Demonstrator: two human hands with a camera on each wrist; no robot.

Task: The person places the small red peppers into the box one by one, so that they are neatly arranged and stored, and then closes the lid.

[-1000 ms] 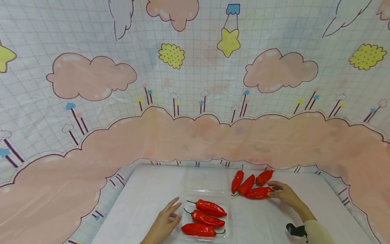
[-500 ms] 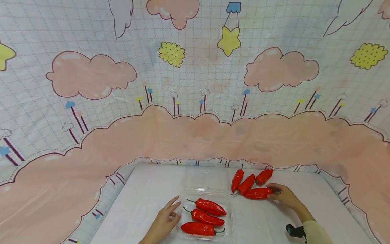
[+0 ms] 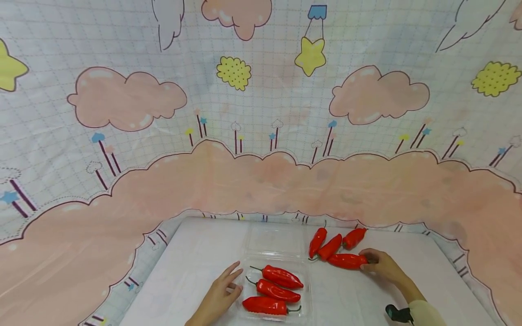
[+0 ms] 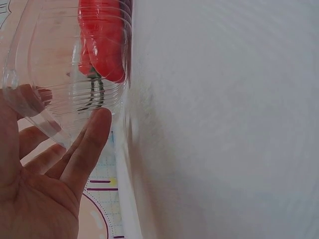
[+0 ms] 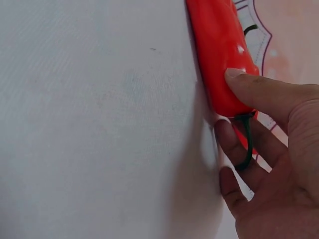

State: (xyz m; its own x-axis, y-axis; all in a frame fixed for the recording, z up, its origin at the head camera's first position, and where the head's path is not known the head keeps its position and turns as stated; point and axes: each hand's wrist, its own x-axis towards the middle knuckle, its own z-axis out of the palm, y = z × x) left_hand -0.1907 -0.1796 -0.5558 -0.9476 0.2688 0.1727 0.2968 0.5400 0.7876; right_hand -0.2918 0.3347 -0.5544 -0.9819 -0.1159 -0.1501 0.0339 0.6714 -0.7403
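In the head view, a clear plastic clamshell box (image 3: 306, 290) lies opened, with three red peppers (image 3: 281, 277) in its near half. My left hand (image 3: 220, 292) rests against the box's left side. Its fingers (image 4: 89, 149) look mostly straight in the left wrist view, and part of the hand shows through the plastic. At the right, my right hand (image 3: 383, 265) pinches one red pepper (image 3: 346, 261) near its stem end. The thumb lies on top of this pepper (image 5: 217, 55) in the right wrist view, with the green stem hanging between thumb and fingers.
Three more red peppers (image 3: 330, 246) lie just beyond the held one. The box's clear lid (image 3: 275, 240) is folded back toward the far edge of the white table (image 3: 195, 253). A patterned cloth (image 3: 261, 181) hangs behind. A small dark object (image 3: 397, 313) is beside the right sleeve.
My right hand has taken hold of the pepper's stem end and shifted it slightly right and nearer, away from the other peppers. The left hand stays nearly still.
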